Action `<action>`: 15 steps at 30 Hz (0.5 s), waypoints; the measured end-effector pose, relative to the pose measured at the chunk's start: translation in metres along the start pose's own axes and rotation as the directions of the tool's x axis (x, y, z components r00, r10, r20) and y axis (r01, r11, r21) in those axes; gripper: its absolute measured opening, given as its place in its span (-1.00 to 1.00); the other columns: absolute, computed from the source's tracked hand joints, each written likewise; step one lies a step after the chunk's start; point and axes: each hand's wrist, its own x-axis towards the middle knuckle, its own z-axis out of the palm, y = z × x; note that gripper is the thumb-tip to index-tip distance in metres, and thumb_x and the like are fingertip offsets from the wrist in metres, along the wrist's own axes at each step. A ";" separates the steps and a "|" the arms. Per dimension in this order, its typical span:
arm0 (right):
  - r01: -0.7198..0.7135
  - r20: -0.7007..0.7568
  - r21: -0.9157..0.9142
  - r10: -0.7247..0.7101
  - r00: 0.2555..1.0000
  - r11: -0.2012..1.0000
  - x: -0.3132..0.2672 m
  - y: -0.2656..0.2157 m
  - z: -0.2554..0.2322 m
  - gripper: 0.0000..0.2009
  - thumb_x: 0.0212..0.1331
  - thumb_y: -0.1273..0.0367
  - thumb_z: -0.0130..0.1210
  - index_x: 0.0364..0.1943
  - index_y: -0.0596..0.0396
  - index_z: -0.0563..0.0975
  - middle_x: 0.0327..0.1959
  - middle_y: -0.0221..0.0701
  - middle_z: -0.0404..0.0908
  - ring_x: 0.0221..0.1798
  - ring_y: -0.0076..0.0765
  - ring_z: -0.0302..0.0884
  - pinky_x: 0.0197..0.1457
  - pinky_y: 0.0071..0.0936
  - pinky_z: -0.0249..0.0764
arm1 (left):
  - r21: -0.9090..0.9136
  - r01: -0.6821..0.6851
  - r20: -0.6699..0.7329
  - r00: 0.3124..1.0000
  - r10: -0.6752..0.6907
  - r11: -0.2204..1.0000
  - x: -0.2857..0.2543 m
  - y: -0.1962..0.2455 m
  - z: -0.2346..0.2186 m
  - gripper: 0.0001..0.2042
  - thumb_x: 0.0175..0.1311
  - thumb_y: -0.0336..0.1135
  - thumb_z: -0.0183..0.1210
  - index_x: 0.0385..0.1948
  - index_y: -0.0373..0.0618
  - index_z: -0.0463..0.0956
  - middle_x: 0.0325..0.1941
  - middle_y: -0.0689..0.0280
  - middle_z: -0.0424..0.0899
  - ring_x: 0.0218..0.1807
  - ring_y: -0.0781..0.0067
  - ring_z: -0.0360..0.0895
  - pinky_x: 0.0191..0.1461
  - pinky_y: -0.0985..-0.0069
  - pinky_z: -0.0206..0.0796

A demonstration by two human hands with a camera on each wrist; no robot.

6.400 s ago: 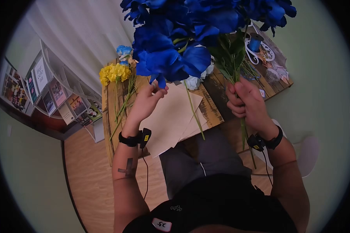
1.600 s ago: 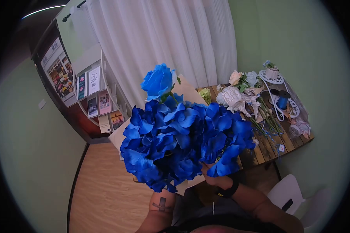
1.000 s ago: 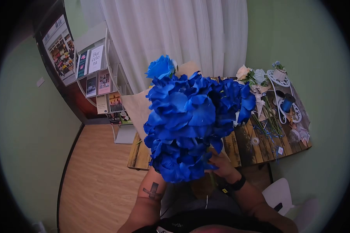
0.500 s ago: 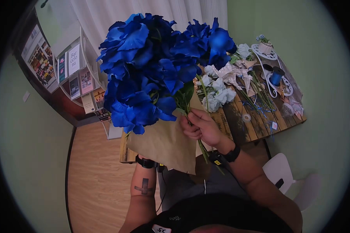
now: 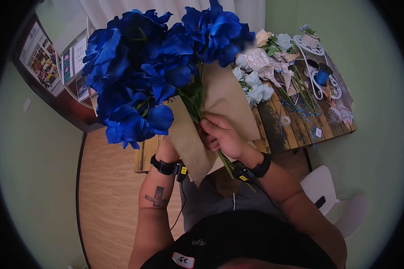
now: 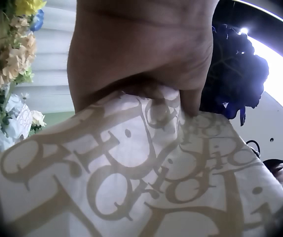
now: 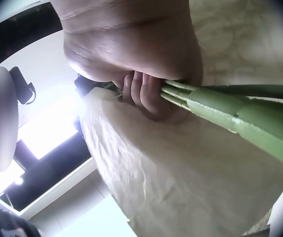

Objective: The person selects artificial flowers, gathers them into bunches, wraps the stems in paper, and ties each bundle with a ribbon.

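My right hand (image 5: pixel 226 136) grips the green stems (image 7: pixel 240 111) of a bunch of large blue artificial flowers (image 5: pixel 143 58). The blooms lean to the upper left in the head view. Brown wrapping paper (image 5: pixel 226 92) stands up behind the stems, and a flap of it folds across in front, beside the right fingers. Seen from the left wrist, the paper's outer side (image 6: pixel 131 173) is white with tan lettering. My left hand (image 6: pixel 146 49) holds this paper where it bunches up at the fingers. In the head view the left hand is mostly hidden by the flap and flowers.
On the wooden table (image 5: pixel 283 139), to the right, lie white roses (image 5: pixel 258 89), a wrapped bouquet (image 5: pixel 274 67), a tape roll (image 5: pixel 285 120) and a blue ribbon spool (image 5: pixel 323 75) by a white metal stand (image 5: pixel 316 87). A white chair (image 5: pixel 321 188) stands at lower right.
The left hand has taken hold of the paper that earlier lay on the table. The paper has come up around the stems. Over the last half second the flowers have shifted left and up in view.
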 end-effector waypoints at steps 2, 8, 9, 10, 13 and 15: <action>-0.024 -0.072 -0.005 0.024 0.997 1.000 0.001 0.002 0.003 -0.78 0.56 0.13 -0.09 -0.16 -0.08 0.42 -0.53 -0.67 0.23 -0.62 -0.78 -0.02 -0.61 -0.69 -0.14 | -0.025 0.086 0.022 0.996 -0.085 0.996 0.003 0.047 0.001 -0.59 0.44 -0.35 0.13 0.29 -0.16 0.37 0.15 0.19 0.60 0.10 0.34 0.59 0.13 0.40 0.49; -0.013 -0.144 -0.037 0.007 0.990 0.999 -0.003 0.001 -0.002 -0.79 0.57 0.14 -0.10 -0.17 -0.08 0.39 -0.58 -0.69 0.16 -0.63 -0.77 -0.06 -0.58 -0.68 -0.17 | -0.689 0.208 0.139 0.978 -0.155 0.694 0.015 0.056 0.013 -0.71 0.53 -0.19 0.00 0.02 -0.21 0.52 -0.13 0.19 0.68 -0.15 0.30 0.66 -0.15 0.40 0.58; -0.004 -0.109 -0.034 0.000 0.994 0.999 -0.003 0.003 -0.006 -0.79 0.57 0.15 -0.10 -0.18 -0.08 0.40 -0.59 -0.69 0.16 -0.63 -0.77 -0.06 -0.58 -0.69 -0.18 | -0.688 0.213 0.142 0.977 -0.159 0.694 0.009 0.050 0.005 -0.71 0.53 -0.19 0.00 0.02 -0.21 0.52 -0.13 0.19 0.68 -0.15 0.30 0.66 -0.15 0.40 0.58; -0.004 -0.112 -0.030 0.000 0.994 1.000 -0.003 0.003 -0.008 -0.79 0.57 0.15 -0.10 -0.18 -0.08 0.40 -0.59 -0.69 0.16 -0.63 -0.77 -0.06 -0.58 -0.69 -0.18 | -0.294 0.098 0.051 0.995 -0.087 0.951 0.003 0.053 -0.001 -0.72 0.52 -0.21 0.01 0.01 -0.23 0.52 -0.13 0.16 0.69 -0.16 0.28 0.67 -0.16 0.40 0.58; -0.001 -0.079 -0.011 0.000 0.997 1.000 -0.005 0.005 -0.013 -0.79 0.57 0.15 -0.10 -0.20 -0.09 0.40 -0.59 -0.69 0.16 -0.63 -0.77 -0.07 -0.58 -0.69 -0.19 | -0.280 0.172 -0.043 0.981 -0.192 0.944 -0.010 0.046 -0.006 -0.78 0.47 -0.31 0.05 -0.04 -0.25 0.54 -0.16 0.11 0.70 -0.19 0.30 0.68 -0.18 0.40 0.58; 0.009 -0.032 0.029 -0.008 0.999 1.000 -0.004 0.006 -0.015 -0.75 0.56 0.12 -0.10 -0.24 -0.08 0.43 -0.54 -0.66 0.24 -0.62 -0.77 0.00 -0.60 -0.69 -0.11 | -0.073 0.210 -0.076 0.974 -0.215 0.975 -0.010 0.028 -0.021 -0.78 0.47 -0.32 0.05 -0.04 -0.25 0.54 -0.19 0.14 0.70 -0.19 0.34 0.68 -0.19 0.42 0.58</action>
